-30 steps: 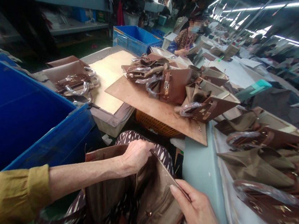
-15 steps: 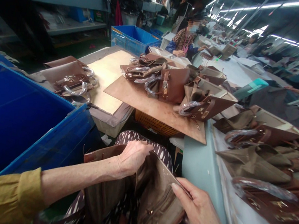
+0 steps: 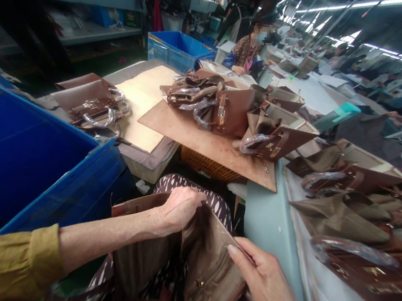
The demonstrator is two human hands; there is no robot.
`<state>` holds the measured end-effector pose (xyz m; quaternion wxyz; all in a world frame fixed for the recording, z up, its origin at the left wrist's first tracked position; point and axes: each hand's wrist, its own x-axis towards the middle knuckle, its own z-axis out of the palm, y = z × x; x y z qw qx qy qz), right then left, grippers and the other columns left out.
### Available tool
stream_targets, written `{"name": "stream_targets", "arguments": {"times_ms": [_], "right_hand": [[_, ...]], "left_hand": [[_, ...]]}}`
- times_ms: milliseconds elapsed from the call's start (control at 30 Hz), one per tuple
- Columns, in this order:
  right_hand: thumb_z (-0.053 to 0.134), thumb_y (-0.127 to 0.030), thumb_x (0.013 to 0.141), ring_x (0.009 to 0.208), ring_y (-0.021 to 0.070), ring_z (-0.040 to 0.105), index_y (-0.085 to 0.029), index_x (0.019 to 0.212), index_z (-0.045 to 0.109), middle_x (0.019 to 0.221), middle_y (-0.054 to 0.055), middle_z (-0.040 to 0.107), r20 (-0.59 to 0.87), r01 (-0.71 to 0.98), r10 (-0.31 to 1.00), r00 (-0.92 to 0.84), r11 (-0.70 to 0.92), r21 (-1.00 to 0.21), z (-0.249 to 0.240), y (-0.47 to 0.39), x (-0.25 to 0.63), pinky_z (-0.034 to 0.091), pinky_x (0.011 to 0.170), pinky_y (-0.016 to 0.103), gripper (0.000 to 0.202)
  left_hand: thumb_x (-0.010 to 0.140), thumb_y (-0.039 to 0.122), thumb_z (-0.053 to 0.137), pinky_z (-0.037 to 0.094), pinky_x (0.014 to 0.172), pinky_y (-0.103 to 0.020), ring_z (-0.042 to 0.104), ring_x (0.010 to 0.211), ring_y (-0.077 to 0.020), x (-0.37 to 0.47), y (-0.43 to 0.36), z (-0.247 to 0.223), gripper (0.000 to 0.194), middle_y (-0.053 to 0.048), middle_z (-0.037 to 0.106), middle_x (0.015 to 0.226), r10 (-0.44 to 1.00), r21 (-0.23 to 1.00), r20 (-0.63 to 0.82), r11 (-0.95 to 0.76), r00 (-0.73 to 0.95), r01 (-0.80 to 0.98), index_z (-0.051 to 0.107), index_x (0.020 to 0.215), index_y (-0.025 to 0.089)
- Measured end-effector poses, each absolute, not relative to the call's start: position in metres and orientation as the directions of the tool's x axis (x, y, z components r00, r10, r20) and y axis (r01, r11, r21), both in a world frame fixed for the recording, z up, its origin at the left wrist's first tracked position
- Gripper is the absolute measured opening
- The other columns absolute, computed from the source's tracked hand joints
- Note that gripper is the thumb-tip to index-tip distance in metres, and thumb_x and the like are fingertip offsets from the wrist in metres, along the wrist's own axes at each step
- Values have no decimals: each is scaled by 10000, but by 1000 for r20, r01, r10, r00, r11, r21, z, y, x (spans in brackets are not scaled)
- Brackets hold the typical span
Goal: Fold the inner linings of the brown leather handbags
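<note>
Across my lap lies a brown handbag [image 3: 214,264] with a taupe lining, its mouth spread toward me. My left hand [image 3: 182,209] is closed around the bag's far upper edge, near the middle. On the right side, my right hand [image 3: 259,270] pinches the rim between thumb and fingers, the thumb on the lining side. A small metal zipper pull shows on the inner lining, below and left of my right hand. Patterned trousers [image 3: 178,182] appear behind and beneath the bag. The bag's lower outside is mostly hidden.
A large blue bin [image 3: 50,151] stands at my left. Ahead, several brown handbags [image 3: 233,110] rest on a brown board [image 3: 202,138]; more handbags [image 3: 362,273] crowd the table [image 3: 268,227] at right. A masked co-worker [image 3: 247,53] sits beyond, near another blue bin [image 3: 180,50].
Both hands keep their hold on the handbag, and its rim has barely shifted. The view has moved slightly. The distant co-worker's arm and head have shifted a little.
</note>
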<state>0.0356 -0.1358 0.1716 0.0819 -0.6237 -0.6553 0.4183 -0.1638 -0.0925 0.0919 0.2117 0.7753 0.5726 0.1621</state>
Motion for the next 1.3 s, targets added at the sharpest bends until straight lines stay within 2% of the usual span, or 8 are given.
{"name": "stream_targets", "arguments": {"times_ms": [167, 300, 400, 500, 600, 833, 1000, 1300], "right_hand": [[465, -471, 788, 590, 134, 514, -166, 769, 649, 615, -25, 585, -412, 721, 888, -207, -146, -677, 169, -137, 36, 388, 522, 195, 357], [470, -453, 804, 610, 135, 525, -155, 814, 650, 660, -21, 595, -454, 675, 854, -252, -181, -715, 169, -135, 38, 389, 524, 195, 349], [450, -437, 831, 635, 142, 535, -150, 881, 649, 703, -11, 607, -478, 636, 829, -290, -206, -744, 173, -133, 42, 401, 547, 207, 352], [455, -414, 841, 685, 161, 545, -156, 949, 647, 731, -2, 614, -474, 601, 804, -358, -190, -776, 183, -127, 47, 414, 593, 227, 340], [471, -389, 845, 756, 174, 546, -170, 976, 649, 785, 2, 626, -422, 569, 797, -433, -122, -813, 199, -116, 54, 416, 652, 241, 311], [526, -310, 817, 769, 167, 545, -178, 938, 662, 813, -1, 643, -337, 556, 806, -487, -11, -831, 220, -99, 69, 399, 693, 240, 225], [499, -217, 803, 757, 154, 533, -187, 922, 664, 796, -17, 629, -343, 549, 775, -530, 6, -836, 206, -97, 70, 382, 658, 226, 206], [468, -216, 801, 701, 137, 515, -188, 823, 667, 717, -42, 605, -338, 613, 774, -535, 80, -786, 180, -83, 71, 356, 626, 214, 202]], "left_hand": [[795, 154, 445, 288, 518, -251, 493, 586, -136, -162, -93, 93, 182, 0, 544, 642, 957, 494, -3, -251, 290, 832, 572, 667, 182], [777, 159, 458, 357, 647, -280, 497, 777, -182, -162, -90, 104, 159, -42, 551, 819, 957, 461, 40, -272, 286, 845, 590, 688, 172], [730, 122, 463, 370, 736, -281, 479, 829, -172, -172, -79, 116, 119, -32, 544, 882, 902, 533, 43, -385, 430, 754, 570, 707, 168], [682, 105, 447, 359, 598, -209, 449, 635, -108, -188, -67, 130, 109, 33, 505, 684, 768, 709, -104, -389, 632, 589, 517, 722, 178], [653, 118, 450, 289, 494, -183, 364, 539, -79, -199, -62, 154, 86, 71, 419, 583, 724, 800, -151, -311, 673, 514, 467, 706, 184], [624, 94, 417, 249, 477, -174, 380, 550, -75, -192, -85, 215, 129, 78, 449, 569, 815, 796, -129, -255, 565, 550, 440, 714, 183], [588, 61, 386, 263, 478, -171, 382, 515, -75, -185, -93, 209, 281, 90, 513, 555, 808, 838, -188, -164, 558, 521, 416, 835, 192], [613, 79, 424, 278, 454, -155, 375, 492, -71, -184, -78, 202, 326, 74, 557, 606, 732, 879, -294, -46, 615, 474, 421, 920, 188]]}}
